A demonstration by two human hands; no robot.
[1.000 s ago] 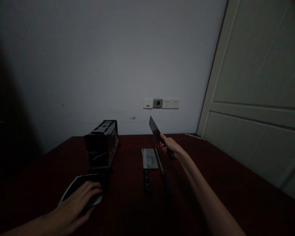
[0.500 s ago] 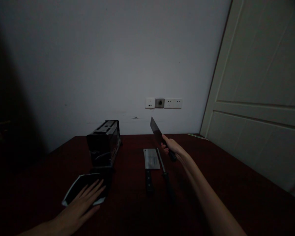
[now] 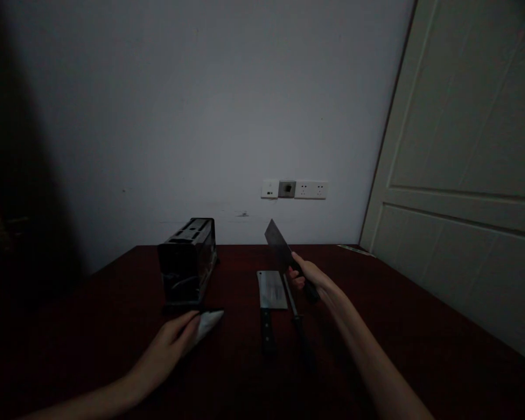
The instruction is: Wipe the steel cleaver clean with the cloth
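Held up by its black handle in my right hand (image 3: 305, 274) is a knife with a broad blade (image 3: 278, 245), its tip pointing up and left. My left hand (image 3: 170, 344) pinches a folded cloth (image 3: 207, 324), dark on one side and whitish on the other, just in front of the black knife block (image 3: 181, 271). On the table between my hands lies a cleaver (image 3: 272, 290), blade away from me and handle toward me. Beside it, partly below the raised knife, lies a sharpening steel (image 3: 298, 321) with a dark handle.
The dark red table (image 3: 231, 373) reaches back to a pale wall (image 3: 201, 116) with a row of sockets (image 3: 310, 189). A light panelled door (image 3: 459, 140) stands on the right. A thin strip (image 3: 356, 250) lies at the table's far right corner.
My left hand, which lay flat on the spread cloth, has gripped it and lifted it, folding it to the right. The knife in my right hand has dipped slightly.
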